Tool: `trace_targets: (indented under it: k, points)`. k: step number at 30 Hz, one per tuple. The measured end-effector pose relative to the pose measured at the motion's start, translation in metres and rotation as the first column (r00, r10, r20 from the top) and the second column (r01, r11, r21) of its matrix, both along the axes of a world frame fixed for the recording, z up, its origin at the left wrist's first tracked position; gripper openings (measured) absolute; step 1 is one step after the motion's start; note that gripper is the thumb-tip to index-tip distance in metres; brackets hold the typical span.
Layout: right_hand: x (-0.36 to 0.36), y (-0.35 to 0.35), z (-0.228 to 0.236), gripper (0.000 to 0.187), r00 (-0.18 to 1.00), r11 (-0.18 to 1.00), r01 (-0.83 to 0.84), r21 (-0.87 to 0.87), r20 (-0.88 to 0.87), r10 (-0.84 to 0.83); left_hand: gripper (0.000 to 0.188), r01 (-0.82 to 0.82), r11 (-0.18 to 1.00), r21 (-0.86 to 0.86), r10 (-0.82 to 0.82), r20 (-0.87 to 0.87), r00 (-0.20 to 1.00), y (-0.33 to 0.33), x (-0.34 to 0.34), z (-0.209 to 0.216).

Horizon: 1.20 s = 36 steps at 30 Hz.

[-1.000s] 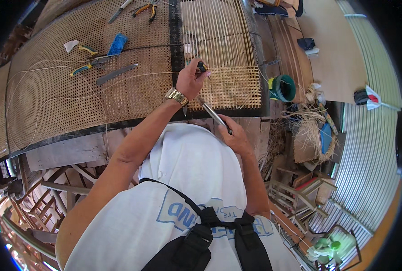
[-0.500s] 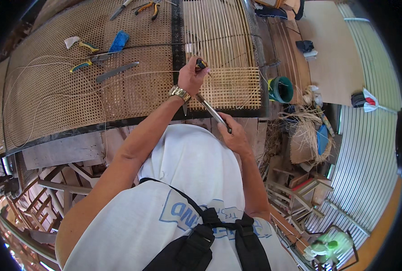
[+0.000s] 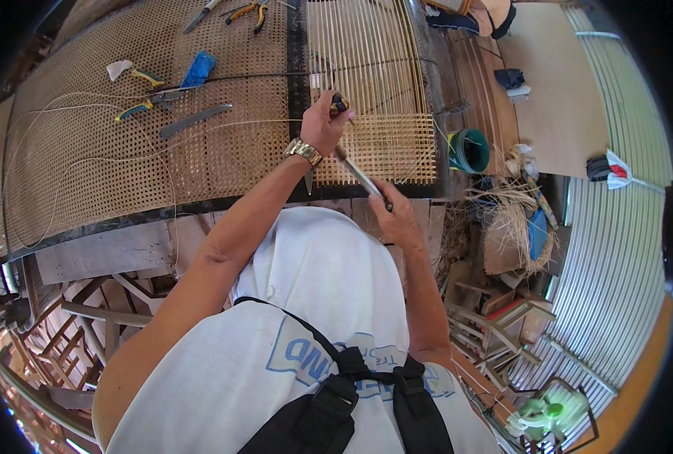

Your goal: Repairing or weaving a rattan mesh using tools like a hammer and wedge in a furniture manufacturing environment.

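Observation:
My left hand (image 3: 324, 130), with a metal-banded watch on the wrist, is closed round a dark-handled tool with a yellowish mark (image 3: 339, 104); its working end is hidden. It rests over the woven cane strip (image 3: 389, 147), where the tight weave meets loose lengthwise strands (image 3: 363, 53). My right hand (image 3: 397, 217) grips the lower end of a metal rod-like tool (image 3: 360, 172), whose brownish upper end lies just below my left hand. A thin cane strand (image 3: 264, 121) runs leftward from beside that hand. Below my left wrist, a pointed blade (image 3: 309, 181) shows in part.
On the finished cane webbing (image 3: 109, 144) at left lie pliers (image 3: 151, 102), a knife blade (image 3: 196, 121) and a blue object (image 3: 198, 69). More pliers (image 3: 249, 13) lie farther off. A green bucket (image 3: 469, 151) and loose cane scraps (image 3: 514, 219) are at right.
My right hand and the rod-like tool have shifted slightly up and to the right. My left hand has moved up a little, still holding the dark-handled tool.

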State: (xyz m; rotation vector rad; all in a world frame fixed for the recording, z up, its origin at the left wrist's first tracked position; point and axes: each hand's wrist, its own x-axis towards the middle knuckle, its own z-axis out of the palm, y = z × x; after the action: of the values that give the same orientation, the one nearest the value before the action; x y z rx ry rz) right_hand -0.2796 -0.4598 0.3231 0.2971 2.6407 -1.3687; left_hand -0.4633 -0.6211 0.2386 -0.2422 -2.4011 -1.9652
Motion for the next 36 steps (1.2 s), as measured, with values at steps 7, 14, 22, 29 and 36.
trace_targets:
  k: [7, 14, 22, 29, 36]
  points:
    - [-0.001, 0.004, 0.001, 0.036, 0.998, 0.999, 0.020, -0.026, 0.056, -0.018, 0.033, -0.039, 0.998, 0.049, 0.040, -0.014, 0.999, -0.008, -0.004, 0.016]
    - [-0.007, 0.004, -0.009, 0.037, 0.986, 0.995, 0.093, 0.041, -0.140, -0.087, 0.031, 0.007, 1.000, -0.010, -0.007, -0.005, 1.000, -0.002, -0.005, 0.013]
    - [0.028, 0.023, 0.027, 0.046, 0.910, 0.860, 0.342, -0.380, -0.093, -0.403, 0.031, -0.085, 0.996, 0.037, 0.086, -0.025, 0.996, -0.005, -0.016, 0.027]
    - [0.037, 0.043, 0.014, 0.047, 0.907, 0.895, 0.392, -0.212, -0.073, -0.415, 0.033, -0.027, 1.000, -0.007, 0.026, -0.068, 0.997, 0.004, -0.027, 0.028]
    - [0.035, 0.044, 0.003, 0.047, 0.874, 0.855, 0.442, -0.273, -0.086, -0.479, 0.034, 0.069, 0.997, 0.027, -0.066, -0.100, 0.993, 0.017, -0.027, 0.033]
